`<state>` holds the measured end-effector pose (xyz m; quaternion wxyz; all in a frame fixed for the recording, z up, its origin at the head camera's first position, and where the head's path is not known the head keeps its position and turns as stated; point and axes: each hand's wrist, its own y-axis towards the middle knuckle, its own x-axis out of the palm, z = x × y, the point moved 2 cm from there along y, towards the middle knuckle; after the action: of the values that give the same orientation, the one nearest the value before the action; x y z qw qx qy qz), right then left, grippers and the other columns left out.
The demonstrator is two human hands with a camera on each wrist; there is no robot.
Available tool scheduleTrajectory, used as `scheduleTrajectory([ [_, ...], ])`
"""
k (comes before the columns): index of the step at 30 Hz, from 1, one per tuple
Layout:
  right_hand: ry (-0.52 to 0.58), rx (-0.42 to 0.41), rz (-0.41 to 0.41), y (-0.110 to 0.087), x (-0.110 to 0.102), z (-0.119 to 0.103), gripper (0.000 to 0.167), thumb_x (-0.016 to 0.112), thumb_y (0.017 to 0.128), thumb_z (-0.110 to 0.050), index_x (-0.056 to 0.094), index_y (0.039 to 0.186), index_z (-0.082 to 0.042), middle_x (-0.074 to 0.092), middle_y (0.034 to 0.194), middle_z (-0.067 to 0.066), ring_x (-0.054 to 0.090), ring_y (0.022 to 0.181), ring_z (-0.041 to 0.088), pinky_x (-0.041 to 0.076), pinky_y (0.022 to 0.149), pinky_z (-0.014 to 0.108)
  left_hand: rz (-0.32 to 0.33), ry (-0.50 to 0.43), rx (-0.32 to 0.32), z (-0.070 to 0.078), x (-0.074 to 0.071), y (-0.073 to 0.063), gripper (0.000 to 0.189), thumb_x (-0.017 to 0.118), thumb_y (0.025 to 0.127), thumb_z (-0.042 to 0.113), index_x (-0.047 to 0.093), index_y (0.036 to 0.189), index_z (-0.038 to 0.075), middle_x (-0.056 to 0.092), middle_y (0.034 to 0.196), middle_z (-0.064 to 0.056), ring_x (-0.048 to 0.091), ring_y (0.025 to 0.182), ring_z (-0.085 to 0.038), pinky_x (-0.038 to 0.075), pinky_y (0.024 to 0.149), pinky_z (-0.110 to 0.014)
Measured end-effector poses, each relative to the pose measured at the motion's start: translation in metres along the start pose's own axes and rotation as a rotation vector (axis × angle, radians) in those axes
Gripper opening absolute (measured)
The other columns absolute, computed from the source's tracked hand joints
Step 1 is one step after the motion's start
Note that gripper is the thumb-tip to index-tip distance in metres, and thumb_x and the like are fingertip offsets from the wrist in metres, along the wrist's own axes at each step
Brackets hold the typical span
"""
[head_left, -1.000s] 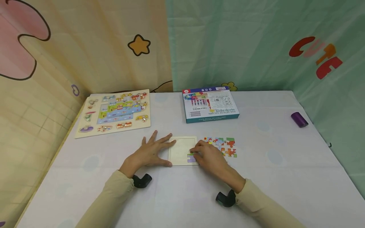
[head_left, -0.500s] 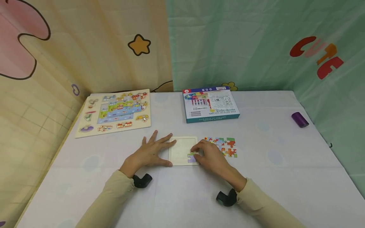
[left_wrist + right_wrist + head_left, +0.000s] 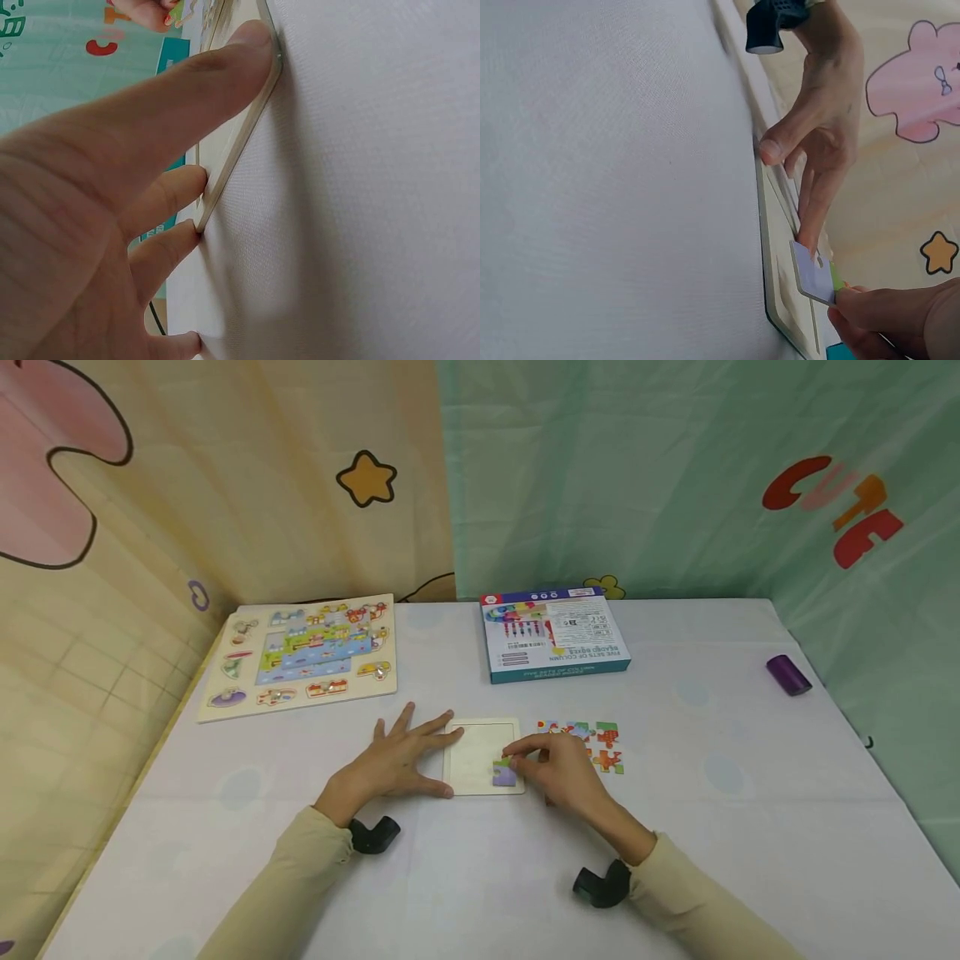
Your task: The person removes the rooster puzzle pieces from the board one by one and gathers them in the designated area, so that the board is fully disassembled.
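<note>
A purple and green jigsaw piece (image 3: pixel 504 773) is pinched between the thumb and forefinger of my right hand (image 3: pixel 561 770). In the right wrist view the puzzle piece (image 3: pixel 812 276) stands tilted, lifted off the pale puzzle tray (image 3: pixel 780 277) near its right side. My left hand (image 3: pixel 393 758) rests with fingers spread along the left edge of that square tray (image 3: pixel 468 760). Its thumb (image 3: pixel 251 52) presses the near corner in the left wrist view. Several colourful jigsaw pieces (image 3: pixel 607 762) lie right of the tray, some hidden behind my right hand.
A wooden knob-puzzle board (image 3: pixel 247 693) lies at the back left with picture pieces on it. Behind the tray is a flat boxed set (image 3: pixel 558 639). A dark purple cylinder-like object (image 3: pixel 788 675) lies at the far right. Printed curtains (image 3: pixel 600 477) border the table.
My right hand has lifted and tilted the jigsaw piece, which lay flatter in the tray's lower right corner before. The left hand stays in place.
</note>
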<state>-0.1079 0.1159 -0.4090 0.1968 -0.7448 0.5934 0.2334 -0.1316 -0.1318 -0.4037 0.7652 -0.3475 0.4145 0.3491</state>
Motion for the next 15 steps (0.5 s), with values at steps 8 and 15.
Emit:
scheduleTrajectory([
  [8, 0.025, 0.026, -0.008, -0.008, -0.019, 0.01, 0.013, 0.075, 0.085, -0.008, 0.079, 0.093, -0.017, 0.07, 0.084, -0.004, 0.044, 0.056, 0.013, 0.031, 0.046, 0.021, -0.007, 0.002, -0.001, 0.0, 0.0, 0.0, 0.089, 0.081, 0.073, 0.054, 0.044, 0.149, 0.026, 0.022, 0.163, 0.002, -0.003, 0.146, -0.049, 0.002, 0.103, -0.079],
  [15, 0.013, 0.067, 0.005, -0.024, -0.045, 0.029, 0.012, 0.074, 0.086, -0.012, 0.079, 0.097, -0.016, 0.069, 0.08, -0.002, 0.044, 0.054, 0.013, 0.033, 0.044, 0.022, 0.0, 0.004, 0.006, -0.002, 0.001, 0.0, 0.089, 0.081, 0.073, 0.054, 0.044, 0.15, 0.026, 0.021, 0.163, 0.001, -0.002, 0.146, -0.049, 0.002, 0.103, -0.079],
])
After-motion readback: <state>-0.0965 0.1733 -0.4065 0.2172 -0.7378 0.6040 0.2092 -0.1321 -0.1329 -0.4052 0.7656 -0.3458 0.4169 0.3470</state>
